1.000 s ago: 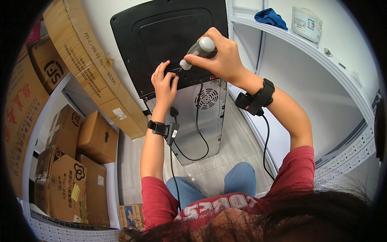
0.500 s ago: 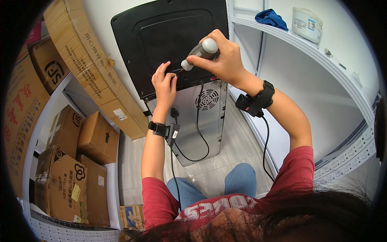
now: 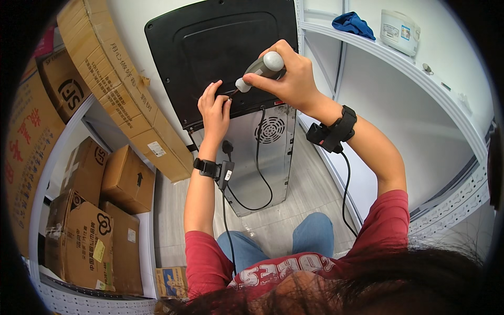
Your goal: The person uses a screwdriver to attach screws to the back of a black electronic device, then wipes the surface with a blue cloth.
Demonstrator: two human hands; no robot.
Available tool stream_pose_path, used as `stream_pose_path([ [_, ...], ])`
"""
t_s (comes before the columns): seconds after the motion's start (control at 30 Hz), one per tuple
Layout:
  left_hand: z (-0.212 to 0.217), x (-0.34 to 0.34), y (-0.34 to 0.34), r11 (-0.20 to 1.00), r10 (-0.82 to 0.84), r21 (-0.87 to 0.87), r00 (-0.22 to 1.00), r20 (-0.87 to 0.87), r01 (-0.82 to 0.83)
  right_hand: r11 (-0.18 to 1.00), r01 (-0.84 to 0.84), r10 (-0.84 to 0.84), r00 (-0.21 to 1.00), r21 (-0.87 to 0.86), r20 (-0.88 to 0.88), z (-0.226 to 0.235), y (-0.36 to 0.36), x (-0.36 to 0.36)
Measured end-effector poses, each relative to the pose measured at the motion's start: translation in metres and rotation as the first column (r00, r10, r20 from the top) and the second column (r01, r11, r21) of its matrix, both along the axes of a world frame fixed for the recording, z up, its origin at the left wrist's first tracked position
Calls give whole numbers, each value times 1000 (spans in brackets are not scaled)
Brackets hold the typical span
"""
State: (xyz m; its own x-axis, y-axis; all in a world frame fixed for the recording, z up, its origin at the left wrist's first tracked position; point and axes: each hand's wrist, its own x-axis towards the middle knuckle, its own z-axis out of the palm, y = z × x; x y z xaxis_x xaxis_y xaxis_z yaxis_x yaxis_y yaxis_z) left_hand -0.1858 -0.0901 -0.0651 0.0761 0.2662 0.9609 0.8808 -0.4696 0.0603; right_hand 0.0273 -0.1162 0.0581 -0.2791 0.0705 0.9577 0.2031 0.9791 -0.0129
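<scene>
My right hand [image 3: 294, 73] is wrapped round a screwdriver [image 3: 261, 69] with a dark grey handle and pale grey ends. Its thin shaft slants down to the left, to the lower part of a black back panel [image 3: 210, 47] on a tall appliance. Beside the tip, my left hand [image 3: 213, 111] rests against that panel, fingers stretched and apart, thumb close to the shaft. Whatever lies right under the tip is too small to make out. Below the panel is the appliance's metal back [image 3: 247, 173], with a round vent [image 3: 270, 129] and a black power cord [image 3: 258, 152].
A long cardboard box [image 3: 123, 89] leans left of the appliance. Shelving at the left holds several cardboard boxes [image 3: 128, 178]. On the white shelf [image 3: 388, 55] at the right are a blue cloth [image 3: 353, 25] and a white rice cooker [image 3: 400, 32]. Cables hang from bands on both my wrists.
The screwdriver's handle and my right hand have shifted very slightly. My left hand stays where it was against the panel.
</scene>
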Motion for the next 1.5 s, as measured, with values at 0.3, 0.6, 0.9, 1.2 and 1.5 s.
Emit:
stream_pose_path([
  [0.3, 0, 1, 1, 1000, 10, 5, 1000, -5, -10, 999, -5, 5, 1000, 42, 4, -2, 1, 1],
  [0.6, 0, 2, -1, 1000, 26, 1, 1000, -7, -26, 998, -34, 31, 998, 50, 61, -4, -5, 3],
  [0.9, 0, 2, 0, 1000, 26, 1, 1000, -9, -26, 996, -58, 52, 995, 70, 91, -7, -5, 5],
  [1.2, 0, 1, 0, 1000, 20, 7, 1000, -4, -20, 994, -68, 66, 997, 88, 28, -5, -4, 3],
  [1.5, 0, 1, 0, 1000, 24, 10, 1000, -6, -24, 995, -61, 58, 998, 73, 38, -6, -5, 3],
])
